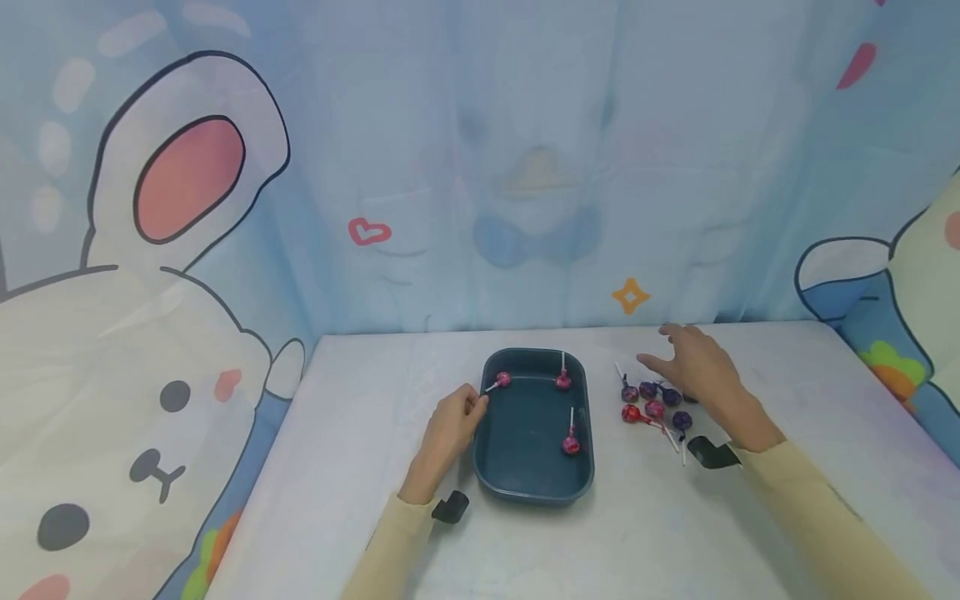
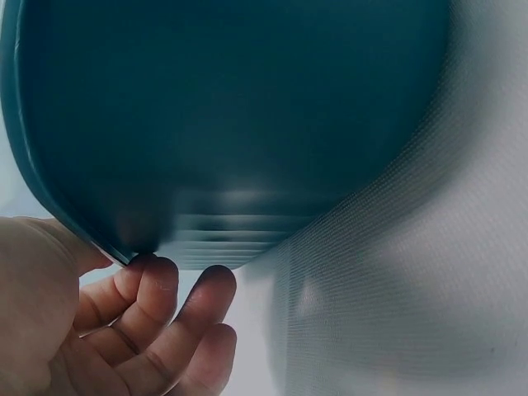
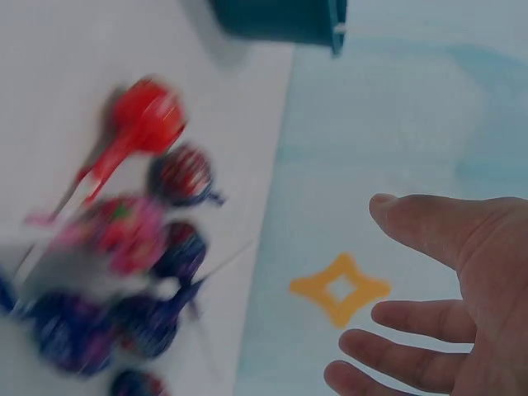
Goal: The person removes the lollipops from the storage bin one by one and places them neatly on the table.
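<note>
A dark teal plastic bin (image 1: 532, 492) stands on the table, with three pink-wrapped lollipops inside: one lollipop (image 1: 504, 379) at the far left, one (image 1: 563, 382) at the far right and one (image 1: 572, 445) nearer on the right. My left hand (image 1: 452, 421) pinches the bin's left rim; in the left wrist view its fingertips (image 2: 157, 280) touch the edge. To the bin's right lies a loose pile of lollipops in red (image 1: 631, 413), pink (image 1: 654, 409) and dark blue wrappers (image 1: 682, 421). My right hand (image 1: 701, 367) hovers above the pile's far side, thumb and fingers spread, holding nothing.
The table has a white cover (image 1: 360, 533). A light blue printed curtain (image 1: 420, 167) hangs along its back edge, and another printed cloth with a rabbit (image 1: 172, 350) stands at the left. Each wrist wears a dark device (image 1: 450, 507).
</note>
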Available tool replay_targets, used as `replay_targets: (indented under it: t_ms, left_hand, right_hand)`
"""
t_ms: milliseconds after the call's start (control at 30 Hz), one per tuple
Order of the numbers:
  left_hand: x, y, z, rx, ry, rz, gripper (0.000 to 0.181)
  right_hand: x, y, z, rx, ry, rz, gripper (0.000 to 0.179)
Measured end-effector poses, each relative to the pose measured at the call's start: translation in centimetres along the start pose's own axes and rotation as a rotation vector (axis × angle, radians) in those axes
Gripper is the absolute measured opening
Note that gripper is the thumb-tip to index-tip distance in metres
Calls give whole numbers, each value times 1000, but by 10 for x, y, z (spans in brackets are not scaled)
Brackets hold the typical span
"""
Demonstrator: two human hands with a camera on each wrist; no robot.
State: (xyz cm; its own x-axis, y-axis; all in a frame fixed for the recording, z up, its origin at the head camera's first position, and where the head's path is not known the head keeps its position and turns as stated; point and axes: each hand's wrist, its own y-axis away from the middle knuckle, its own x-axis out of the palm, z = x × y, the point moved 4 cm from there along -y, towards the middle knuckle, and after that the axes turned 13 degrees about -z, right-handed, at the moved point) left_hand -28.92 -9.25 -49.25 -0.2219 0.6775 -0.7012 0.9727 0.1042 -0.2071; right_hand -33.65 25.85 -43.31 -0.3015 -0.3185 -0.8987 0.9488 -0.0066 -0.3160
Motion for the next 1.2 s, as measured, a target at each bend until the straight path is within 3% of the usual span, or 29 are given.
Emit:
replay_targets:
  t_ms: [367, 767, 1200]
  left_hand:
    - [0, -2, 3, -9, -9, -4, 24]
    - [1, -3, 4, -6, -11, -4, 24]
    - [3, -4, 4, -7, 8, 6, 23]
  right_hand:
    - [3, -16, 68, -123, -95, -10, 65]
    - [19, -18, 130, -262, -68, 9, 62]
    - [50, -9, 166, -311, -34, 56, 58]
